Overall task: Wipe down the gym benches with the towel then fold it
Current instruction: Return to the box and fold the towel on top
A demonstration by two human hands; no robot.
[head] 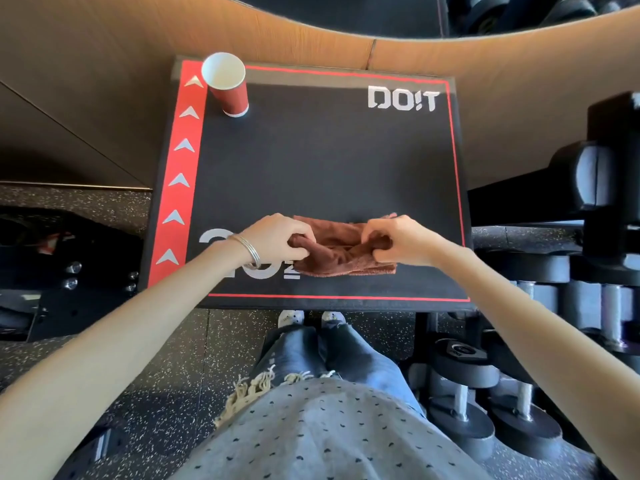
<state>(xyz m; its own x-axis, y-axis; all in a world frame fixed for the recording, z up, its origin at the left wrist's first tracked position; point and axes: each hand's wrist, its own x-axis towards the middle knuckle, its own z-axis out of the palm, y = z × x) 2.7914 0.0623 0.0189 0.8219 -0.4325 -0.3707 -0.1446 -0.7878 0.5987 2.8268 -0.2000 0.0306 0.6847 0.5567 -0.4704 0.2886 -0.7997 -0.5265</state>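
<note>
Both arms reach forward, wrists bent down. Left hand [277,239] and right hand [398,242] each have fingers curled tight, pinching an end of the brown towel [341,252], bunched between the grips on the black bench [329,161]. Red cup [228,84] well beyond the left grip.

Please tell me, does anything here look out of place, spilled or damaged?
Only the red paper cup seems out of place: it stands upright on the far left corner of the black bench top, near the edge. No spill or damage shows. The left hand and right hand pinch the brown towel.
</note>
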